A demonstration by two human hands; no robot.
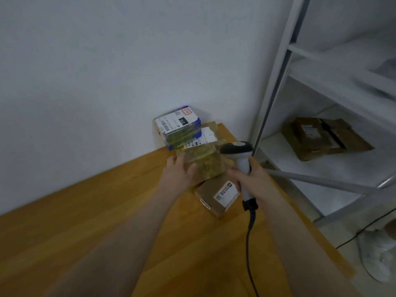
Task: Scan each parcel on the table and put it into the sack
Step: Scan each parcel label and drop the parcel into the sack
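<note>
Evidently early on, our left hand (180, 171) rests straight fingers on a tape-wrapped brown cardboard parcel (204, 161), our right hand (254, 182) grips the white handheld scanner (240, 154), and others wait unsacked on the wooden bench (102, 211).

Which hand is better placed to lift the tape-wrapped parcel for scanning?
Left. The left hand rests on the tape-wrapped parcel, while the right hand grips the scanner.
</note>
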